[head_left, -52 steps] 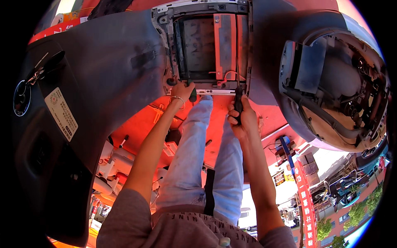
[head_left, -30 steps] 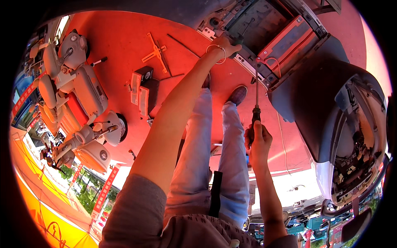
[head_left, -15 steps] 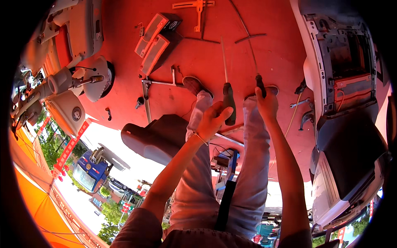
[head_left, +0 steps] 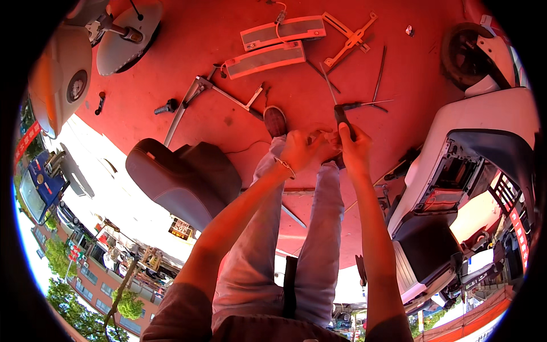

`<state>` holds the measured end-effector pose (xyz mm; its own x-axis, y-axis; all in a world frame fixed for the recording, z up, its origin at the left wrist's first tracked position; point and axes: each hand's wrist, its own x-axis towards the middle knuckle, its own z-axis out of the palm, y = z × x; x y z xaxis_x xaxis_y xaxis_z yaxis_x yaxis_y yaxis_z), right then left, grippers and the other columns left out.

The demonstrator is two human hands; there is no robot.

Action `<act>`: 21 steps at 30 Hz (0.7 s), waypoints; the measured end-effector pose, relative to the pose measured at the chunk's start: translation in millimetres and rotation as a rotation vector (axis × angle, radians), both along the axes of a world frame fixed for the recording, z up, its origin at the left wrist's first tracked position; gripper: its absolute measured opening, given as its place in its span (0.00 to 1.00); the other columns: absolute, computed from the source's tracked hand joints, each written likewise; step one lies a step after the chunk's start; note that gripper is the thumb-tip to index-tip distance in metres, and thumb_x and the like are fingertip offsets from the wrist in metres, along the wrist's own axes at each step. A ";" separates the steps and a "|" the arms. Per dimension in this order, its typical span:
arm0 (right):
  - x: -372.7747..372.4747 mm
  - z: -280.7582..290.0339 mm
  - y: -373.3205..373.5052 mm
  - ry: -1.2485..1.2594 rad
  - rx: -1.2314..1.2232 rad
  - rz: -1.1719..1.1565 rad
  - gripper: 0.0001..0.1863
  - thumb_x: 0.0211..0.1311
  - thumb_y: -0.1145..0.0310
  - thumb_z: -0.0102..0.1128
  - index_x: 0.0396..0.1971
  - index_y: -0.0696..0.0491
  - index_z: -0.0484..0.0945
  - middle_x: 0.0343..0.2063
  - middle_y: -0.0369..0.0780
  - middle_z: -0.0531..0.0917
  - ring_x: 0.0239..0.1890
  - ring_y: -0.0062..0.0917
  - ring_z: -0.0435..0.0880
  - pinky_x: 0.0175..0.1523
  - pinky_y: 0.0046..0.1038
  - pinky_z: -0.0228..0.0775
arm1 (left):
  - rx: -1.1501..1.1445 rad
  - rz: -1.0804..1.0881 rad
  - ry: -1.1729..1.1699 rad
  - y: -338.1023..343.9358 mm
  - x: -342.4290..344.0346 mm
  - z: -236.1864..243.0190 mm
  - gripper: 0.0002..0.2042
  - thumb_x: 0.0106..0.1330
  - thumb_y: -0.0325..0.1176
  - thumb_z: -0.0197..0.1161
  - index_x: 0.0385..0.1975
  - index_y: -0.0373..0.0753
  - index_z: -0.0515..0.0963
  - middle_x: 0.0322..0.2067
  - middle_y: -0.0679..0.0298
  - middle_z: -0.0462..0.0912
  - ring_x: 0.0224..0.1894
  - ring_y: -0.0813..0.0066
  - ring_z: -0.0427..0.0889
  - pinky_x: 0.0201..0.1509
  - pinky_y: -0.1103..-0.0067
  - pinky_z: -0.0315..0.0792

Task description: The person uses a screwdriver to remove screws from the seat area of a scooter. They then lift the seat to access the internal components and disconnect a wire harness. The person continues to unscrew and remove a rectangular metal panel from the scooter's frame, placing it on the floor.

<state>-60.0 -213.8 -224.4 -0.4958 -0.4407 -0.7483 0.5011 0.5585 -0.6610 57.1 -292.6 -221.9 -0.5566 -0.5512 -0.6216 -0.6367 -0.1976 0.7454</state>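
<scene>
My right hand is closed round screwdrivers; one long shaft points up across the floor, another juts rightward from beside the dark handles. My left hand is just left of it at about the same height, fingers curled; whatever they hold, if anything, is too small to make out. Below both hands are my legs in light jeans and dark shoes.
A dark padded seat lies left of my legs. Ahead on the red floor are two flat panels, metal brackets and rods. Scooters stand left and right; a blue vehicle is outside.
The view has turned away from the scooter frame toward the open floor. The screwdriver that was in my left hand now appears gathered with the other in my right hand.
</scene>
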 end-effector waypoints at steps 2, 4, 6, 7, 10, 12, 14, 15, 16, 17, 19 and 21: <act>-14.8 6.6 -14.5 0.192 0.128 0.188 0.12 0.55 0.65 0.55 0.28 0.61 0.74 0.16 0.35 0.72 0.17 0.16 0.70 0.23 0.20 0.62 | -0.076 0.135 -0.017 -29.1 8.3 -31.9 0.09 0.58 0.32 0.55 0.36 0.38 0.76 0.23 0.61 0.81 0.22 0.77 0.79 0.26 0.83 0.69; -25.0 18.0 -33.4 0.356 0.202 0.309 0.12 0.55 0.66 0.56 0.29 0.61 0.75 0.16 0.35 0.73 0.19 0.16 0.71 0.24 0.20 0.62 | -0.215 0.255 -0.039 -59.8 24.8 -88.9 0.09 0.57 0.33 0.55 0.33 0.37 0.76 0.23 0.57 0.80 0.23 0.68 0.80 0.27 0.77 0.71; -37.0 23.9 -51.2 0.485 0.230 0.343 0.12 0.54 0.66 0.57 0.31 0.61 0.75 0.17 0.36 0.73 0.21 0.16 0.71 0.26 0.20 0.63 | -0.373 0.256 -0.120 -96.8 27.4 -127.1 0.08 0.57 0.34 0.55 0.31 0.37 0.76 0.23 0.54 0.79 0.25 0.58 0.79 0.29 0.70 0.72; -41.7 28.5 -57.2 0.519 0.223 0.349 0.12 0.54 0.66 0.57 0.32 0.61 0.75 0.18 0.36 0.74 0.21 0.16 0.71 0.26 0.20 0.63 | -0.423 0.214 -0.179 -116.0 22.3 -132.6 0.08 0.57 0.34 0.54 0.30 0.38 0.76 0.23 0.54 0.79 0.28 0.56 0.78 0.32 0.69 0.72; -57.1 26.2 -79.5 0.578 0.155 0.414 0.13 0.53 0.66 0.58 0.34 0.61 0.75 0.20 0.36 0.75 0.23 0.16 0.71 0.28 0.20 0.64 | -0.427 0.103 -0.271 -156.2 20.7 -169.2 0.09 0.59 0.33 0.51 0.36 0.39 0.74 0.26 0.55 0.79 0.28 0.60 0.79 0.32 0.71 0.72; -69.3 11.4 -88.8 0.606 0.114 0.467 0.13 0.53 0.67 0.58 0.35 0.60 0.75 0.21 0.36 0.75 0.24 0.16 0.71 0.29 0.19 0.64 | -0.543 -0.042 -0.319 -177.8 -2.1 -164.8 0.08 0.60 0.32 0.51 0.36 0.40 0.74 0.28 0.55 0.79 0.31 0.58 0.78 0.32 0.69 0.72; -71.3 4.1 -110.8 0.654 0.073 0.490 0.12 0.54 0.67 0.58 0.34 0.61 0.75 0.21 0.36 0.75 0.24 0.15 0.71 0.29 0.18 0.64 | -0.590 0.006 -0.294 -174.3 -21.5 -193.2 0.08 0.60 0.32 0.51 0.36 0.41 0.74 0.29 0.55 0.79 0.31 0.56 0.78 0.33 0.67 0.72; -69.8 4.3 -120.4 0.678 0.037 0.504 0.12 0.54 0.68 0.58 0.34 0.61 0.75 0.21 0.36 0.75 0.24 0.15 0.71 0.30 0.18 0.64 | -0.625 0.039 -0.288 -171.4 -27.0 -206.4 0.08 0.60 0.31 0.51 0.36 0.41 0.75 0.30 0.55 0.78 0.31 0.56 0.77 0.34 0.67 0.72; -69.7 2.1 -126.4 0.651 0.024 0.506 0.12 0.54 0.68 0.57 0.34 0.61 0.75 0.21 0.36 0.75 0.24 0.15 0.71 0.30 0.18 0.64 | -0.630 0.120 -0.223 -160.5 -26.4 -228.8 0.08 0.60 0.31 0.51 0.36 0.42 0.75 0.32 0.55 0.78 0.32 0.57 0.78 0.34 0.67 0.72; -71.9 -3.2 -132.0 0.626 0.034 0.502 0.12 0.54 0.68 0.57 0.34 0.61 0.75 0.21 0.36 0.75 0.24 0.14 0.71 0.29 0.17 0.64 | -0.621 0.200 -0.246 -152.3 -35.4 -234.3 0.08 0.59 0.30 0.51 0.37 0.43 0.75 0.34 0.56 0.78 0.33 0.57 0.78 0.34 0.67 0.72; -73.8 -13.1 -138.0 0.600 0.048 0.507 0.11 0.54 0.68 0.57 0.34 0.60 0.76 0.20 0.36 0.75 0.24 0.13 0.71 0.29 0.17 0.64 | -0.603 0.354 -0.294 -129.6 -52.3 -230.3 0.09 0.59 0.30 0.51 0.37 0.43 0.75 0.36 0.58 0.78 0.33 0.57 0.78 0.33 0.67 0.72; -73.2 -22.0 -145.2 0.597 0.039 0.528 0.11 0.54 0.69 0.56 0.33 0.60 0.76 0.19 0.35 0.76 0.23 0.13 0.71 0.28 0.17 0.64 | -0.603 0.409 -0.229 -114.3 -57.3 -225.7 0.08 0.59 0.31 0.51 0.37 0.44 0.74 0.38 0.62 0.77 0.33 0.57 0.77 0.34 0.67 0.72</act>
